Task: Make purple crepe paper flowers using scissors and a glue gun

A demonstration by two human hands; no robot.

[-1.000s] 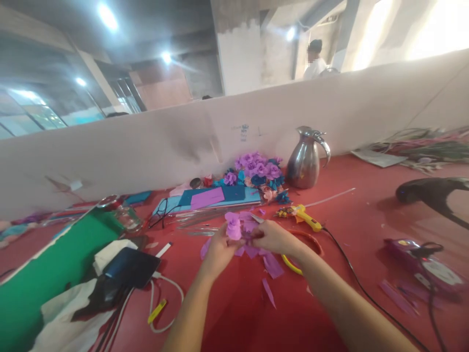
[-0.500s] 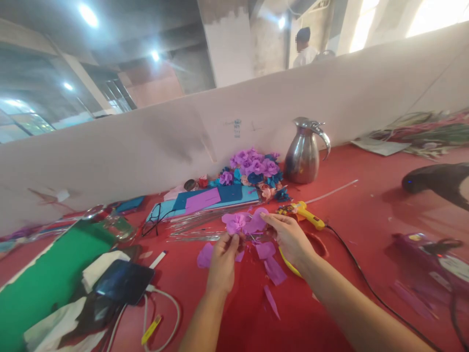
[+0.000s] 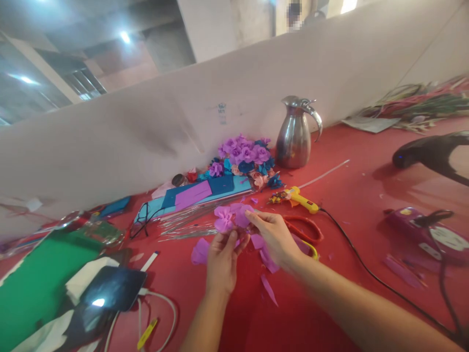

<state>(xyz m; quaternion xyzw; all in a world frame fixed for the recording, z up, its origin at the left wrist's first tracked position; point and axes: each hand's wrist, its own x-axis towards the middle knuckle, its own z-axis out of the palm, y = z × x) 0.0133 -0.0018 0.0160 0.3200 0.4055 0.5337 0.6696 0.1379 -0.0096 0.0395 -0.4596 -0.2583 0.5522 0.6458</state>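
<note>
Between my hands is a purple paper flower (image 3: 223, 220), above the red table. My left hand (image 3: 223, 259) pinches it from below, thumb and fingers closed at its base. From the right, my right hand (image 3: 273, 235) grips a rounded purple paper petal (image 3: 240, 215) against the flower's side; whether the two are joined I cannot tell. Loose purple paper pieces (image 3: 200, 252) lie beneath and beside my hands. Scissors with red and yellow handles (image 3: 306, 230) are partly hidden behind my right hand. A yellow glue gun (image 3: 302, 200) lies just beyond them.
Finished paper flowers (image 3: 245, 154) are heaped at the back beside a steel jug (image 3: 294, 137). Blue and purple paper sheets (image 3: 220, 184) lie before them. Glasses (image 3: 144, 220) and a dark phone (image 3: 114, 287) with a white cable are on the left, a purple power strip (image 3: 428, 234) on the right.
My right hand has brought the petal closer in against the flower, and my hands are nearer each other. The whole view has tilted downward and shifted a little to the right.
</note>
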